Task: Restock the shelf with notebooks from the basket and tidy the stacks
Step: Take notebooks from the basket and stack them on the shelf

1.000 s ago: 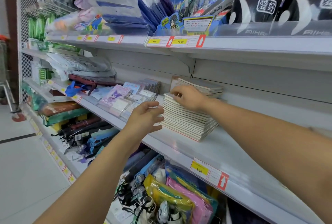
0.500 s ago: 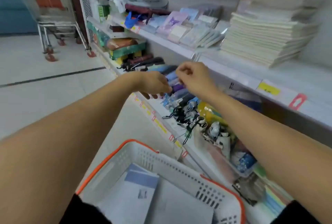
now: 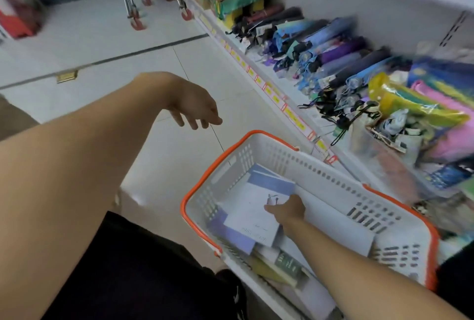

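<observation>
Head view, looking down into the basket. The right hand [image 3: 286, 210] reaches into the white, orange-rimmed basket [image 3: 320, 173] and lies on the right edge of the top notebook [image 3: 256, 208], the thumb on its cover; whether the fingers have curled beneath the edge cannot be told, since they are hidden by the hand itself. The left hand [image 3: 195, 106] hangs above the floor [image 3: 102, 45], well apart from the basket, fingers loosely drooping and holding nothing.

The step in hand appears to be the pick-up of one notebook for the shelf. A sound pick calls for the fingers to slide fully under the free edge, so that only the top notebook comes away and those beneath stay in the basket. Because the cover is thin and likely to flex, a grip near the middle of the long edge, or support from the idle left hand, would probably keep it flat on the way up.

The top notebook lies face up on other notebooks in the middle of the basket, skewed to the basket walls. Its long axis runs from the lower right toward the upper left of the view; the blue-banded end points to the basket's far wall, the printed end toward the person. Folded umbrellas [image 3: 341, 55] fill the lower shelf [image 3: 289, 111] beside the basket.
</observation>
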### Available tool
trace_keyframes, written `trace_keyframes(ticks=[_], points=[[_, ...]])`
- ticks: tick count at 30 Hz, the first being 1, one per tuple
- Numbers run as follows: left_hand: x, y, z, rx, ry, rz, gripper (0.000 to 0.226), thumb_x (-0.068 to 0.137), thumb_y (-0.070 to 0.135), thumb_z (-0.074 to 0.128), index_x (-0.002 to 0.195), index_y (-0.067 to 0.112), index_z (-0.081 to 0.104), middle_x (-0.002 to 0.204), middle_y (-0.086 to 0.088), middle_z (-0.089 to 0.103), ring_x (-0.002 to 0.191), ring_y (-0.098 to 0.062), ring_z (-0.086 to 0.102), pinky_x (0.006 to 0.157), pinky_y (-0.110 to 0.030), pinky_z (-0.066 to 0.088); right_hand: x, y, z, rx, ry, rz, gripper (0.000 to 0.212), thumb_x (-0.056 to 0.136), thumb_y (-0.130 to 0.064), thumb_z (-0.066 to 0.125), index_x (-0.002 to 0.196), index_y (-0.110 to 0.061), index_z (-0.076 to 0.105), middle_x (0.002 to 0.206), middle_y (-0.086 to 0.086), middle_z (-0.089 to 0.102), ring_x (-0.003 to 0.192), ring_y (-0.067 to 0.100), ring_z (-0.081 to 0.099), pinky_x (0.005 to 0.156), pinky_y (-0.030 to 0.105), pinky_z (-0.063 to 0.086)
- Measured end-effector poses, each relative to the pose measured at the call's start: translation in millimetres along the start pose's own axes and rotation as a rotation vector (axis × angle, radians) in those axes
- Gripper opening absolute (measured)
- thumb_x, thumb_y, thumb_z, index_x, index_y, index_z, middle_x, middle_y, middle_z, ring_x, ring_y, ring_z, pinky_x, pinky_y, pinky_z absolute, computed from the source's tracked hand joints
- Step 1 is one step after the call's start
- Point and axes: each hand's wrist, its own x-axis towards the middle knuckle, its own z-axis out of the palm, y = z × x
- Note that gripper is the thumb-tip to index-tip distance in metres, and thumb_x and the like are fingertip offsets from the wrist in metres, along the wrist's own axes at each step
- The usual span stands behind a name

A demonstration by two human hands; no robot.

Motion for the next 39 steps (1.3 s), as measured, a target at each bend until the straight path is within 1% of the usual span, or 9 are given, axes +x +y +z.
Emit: trace_keyframes(ticks=[2, 5, 11, 14, 17, 21, 30, 35, 39], points=[[2, -3, 1, -0.018, -0.017, 0.008, 0.036, 0.097, 0.042, 0.053, 0.126, 0.021, 0.057, 0.114, 0.005, 0.065, 0.106, -0.015, 0.064, 0.098, -0.040, 0.052, 1, -2, -4, 0.069, 0.030, -0.021, 0.054, 0.072, -0.026, 0.085, 0.116, -0.001, 0.064, 0.118, 0.016, 0.068, 0.105, 0.031, 0.066, 0.076, 0.036, 0.053], [8, -4, 5, -0.041, -0.066, 0.021, 0.036, 0.094, 0.044, 0.057, 0.123, 0.022, 0.059, 0.118, 0.004, 0.065, 0.107, -0.015, 0.064, 0.097, -0.039, 0.052, -14, -32, -35, 0.197, 0.036, -0.090, 0.011, 0.079, -0.006, 0.075, 0.084, -0.011, 0.067, 0.099, 0.014, 0.073, 0.086, 0.027, 0.070, 0.066, 0.036, 0.056], [10, -1, 8, -0.192, -0.060, -0.001, 0.070, 0.077, 0.063, 0.065, 0.128, 0.016, 0.056, 0.127, 0.001, 0.058, 0.114, -0.026, 0.060, 0.096, -0.042, 0.052, -66, -109, -87, 0.943, -0.391, -0.217, 0.014, 0.097, 0.000, 0.055, 0.100, -0.013, 0.062, 0.094, 0.007, 0.072, 0.079, 0.017, 0.070, 0.066, 0.029, 0.062], [6, 5, 6, -0.445, -0.068, 0.123, 0.045, 0.084, 0.037, 0.071, 0.119, 0.009, 0.065, 0.111, -0.006, 0.073, 0.100, -0.026, 0.070, 0.083, -0.038, 0.059, -65, -127, -80, 1.097, -0.531, -0.257, 0.015, 0.101, -0.018, 0.053, 0.109, -0.011, 0.063, 0.103, 0.009, 0.073, 0.091, 0.019, 0.071, 0.087, 0.034, 0.058], [5, 12, -4, -0.316, 0.105, 0.163, 0.029, 0.088, 0.022, 0.071, 0.114, 0.012, 0.066, 0.106, -0.009, 0.073, 0.092, -0.028, 0.071, 0.075, -0.035, 0.059, -41, -97, -50, 0.934, -0.389, -0.027, 0.040, 0.098, -0.045, 0.055, 0.111, -0.008, 0.061, 0.104, 0.013, 0.066, 0.091, 0.029, 0.066, 0.088, 0.046, 0.056], [5, 13, -6, -0.089, 0.162, 0.111, 0.023, 0.092, 0.022, 0.065, 0.112, 0.011, 0.064, 0.100, -0.010, 0.071, 0.084, -0.031, 0.073, 0.052, -0.026, 0.058, -16, -36, -12, 0.581, -0.175, 0.273, 0.049, 0.092, -0.024, 0.069, 0.133, -0.002, 0.052, 0.126, 0.015, 0.057, 0.118, 0.039, 0.054, 0.102, 0.056, 0.046], [7, -11, 2, -0.129, 0.081, 0.056, 0.018, 0.094, 0.021, 0.063, 0.111, 0.014, 0.065, 0.096, -0.008, 0.074, 0.082, -0.024, 0.073, 0.053, -0.024, 0.058, 19, -41, 3, 0.102, 0.109, 0.142, 0.042, 0.091, -0.020, 0.065, 0.125, 0.003, 0.057, 0.123, 0.014, 0.064, 0.112, 0.030, 0.064, 0.086, 0.030, 0.052], [9, -10, 1, -0.141, 0.082, 0.056, 0.018, 0.093, 0.020, 0.065, 0.109, 0.014, 0.066, 0.096, -0.009, 0.074, 0.082, -0.026, 0.073, 0.052, -0.024, 0.058, 23, -37, 7, 0.143, 0.273, 0.060, 0.043, 0.091, -0.018, 0.067, 0.128, 0.003, 0.056, 0.128, 0.020, 0.061, 0.115, 0.036, 0.062, 0.091, 0.042, 0.052], [10, -5, 0, -0.140, 0.104, 0.068, 0.012, 0.093, 0.020, 0.065, 0.104, 0.016, 0.065, 0.095, -0.009, 0.074, 0.081, -0.025, 0.073, 0.050, -0.024, 0.057, 24, -42, 16, 0.229, 0.294, -0.083, 0.027, 0.088, -0.021, 0.070, 0.106, -0.002, 0.066, 0.108, 0.015, 0.070, 0.102, 0.035, 0.068, 0.083, 0.043, 0.057]])
